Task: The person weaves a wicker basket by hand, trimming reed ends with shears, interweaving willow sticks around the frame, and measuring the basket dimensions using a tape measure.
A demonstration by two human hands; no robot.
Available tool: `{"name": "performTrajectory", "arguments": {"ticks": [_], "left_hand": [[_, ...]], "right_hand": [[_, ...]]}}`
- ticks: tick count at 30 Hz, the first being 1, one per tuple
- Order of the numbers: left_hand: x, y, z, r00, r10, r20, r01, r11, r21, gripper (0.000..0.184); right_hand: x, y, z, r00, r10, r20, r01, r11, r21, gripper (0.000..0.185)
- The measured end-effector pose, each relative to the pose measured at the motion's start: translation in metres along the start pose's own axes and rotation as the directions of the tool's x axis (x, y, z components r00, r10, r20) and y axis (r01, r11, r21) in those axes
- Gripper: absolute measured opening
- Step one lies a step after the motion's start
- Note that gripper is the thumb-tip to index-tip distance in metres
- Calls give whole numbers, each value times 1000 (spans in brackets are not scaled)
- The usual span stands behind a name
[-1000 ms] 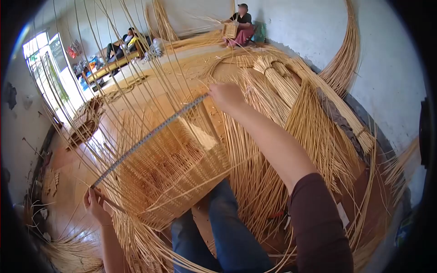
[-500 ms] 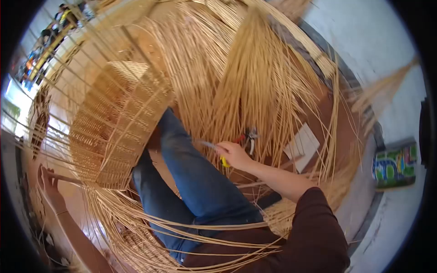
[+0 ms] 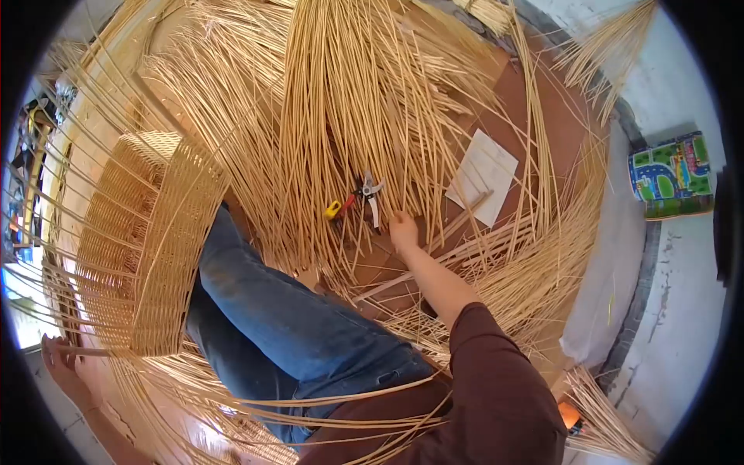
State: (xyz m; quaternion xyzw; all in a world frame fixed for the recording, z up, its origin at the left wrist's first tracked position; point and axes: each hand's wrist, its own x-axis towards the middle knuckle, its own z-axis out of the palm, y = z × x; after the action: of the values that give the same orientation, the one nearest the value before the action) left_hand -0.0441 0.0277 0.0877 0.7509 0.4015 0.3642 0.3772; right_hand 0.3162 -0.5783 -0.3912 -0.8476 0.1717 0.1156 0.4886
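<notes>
A woven wicker basket point(image 3: 167, 256) with long upright stakes lies on its side against my legs. At its lower left, my left hand point(image 3: 66, 372) is closed around the end of a wooden stick point(image 3: 91, 352) that runs to the basket. My right hand point(image 3: 403, 234) reaches down to the lower ends of the loose reeds point(image 3: 341, 101), fingers bent together; what they pinch, if anything, is hidden. Just left of it lie pruning shears point(image 3: 370, 191) with pale and red handles. Beside the shears rests a tool with a yellow handle point(image 3: 333, 209).
A white sheet point(image 3: 484, 174) with a short stick on it lies right of the reeds. More reeds point(image 3: 535, 263) spread along the right wall. Long strands point(image 3: 341, 401) cross my lap. A colourful patterned container point(image 3: 673, 177) stands by the wall.
The yellow-handled tool has left my right hand and lies by the shears. The camera view has turned right. My left hand stays at the stick by the basket.
</notes>
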Motion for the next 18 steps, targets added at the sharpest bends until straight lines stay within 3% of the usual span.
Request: {"name": "performTrajectory", "arguments": {"ticks": [3, 4, 6, 8, 10, 12, 15, 18], "left_hand": [[0, 11, 4, 999, 14, -51, -14, 1000, 1, 41], [4, 17, 2, 999, -25, -34, 26, 1000, 16, 41], [-12, 34, 22, 999, -27, -31, 28, 998, 51, 43], [-19, 41, 35, 998, -30, -60, 33, 998, 52, 42], [-19, 36, 34, 994, -36, -103, 42, 998, 54, 42], [-10, 21, 18, 999, -10, -51, 11, 1000, 27, 41], [-5, 7, -4, 998, -48, -39, 51, 997, 62, 42], [-15, -1, 6, 994, -65, -90, 64, 998, -8, 40]], "right_hand": [[12, 21, -32, 972, -233, -4, 226, 947, -230, 32], [9, 21, -39, 976, -217, 0, 211, 951, -227, 32], [7, 17, -54, 939, -57, 340, 248, 797, -551, 32], [5, 30, -54, 948, -100, 303, 275, 736, -618, 30], [7, 32, -51, 984, 67, 163, 79, 658, -749, 26], [16, 45, -42, 998, -26, 51, 55, 683, -728, 23], [34, 25, -33, 991, 43, -128, -119, 722, -681, 31], [59, 37, -34, 997, -36, -66, -22, 696, -718, 33]]}}
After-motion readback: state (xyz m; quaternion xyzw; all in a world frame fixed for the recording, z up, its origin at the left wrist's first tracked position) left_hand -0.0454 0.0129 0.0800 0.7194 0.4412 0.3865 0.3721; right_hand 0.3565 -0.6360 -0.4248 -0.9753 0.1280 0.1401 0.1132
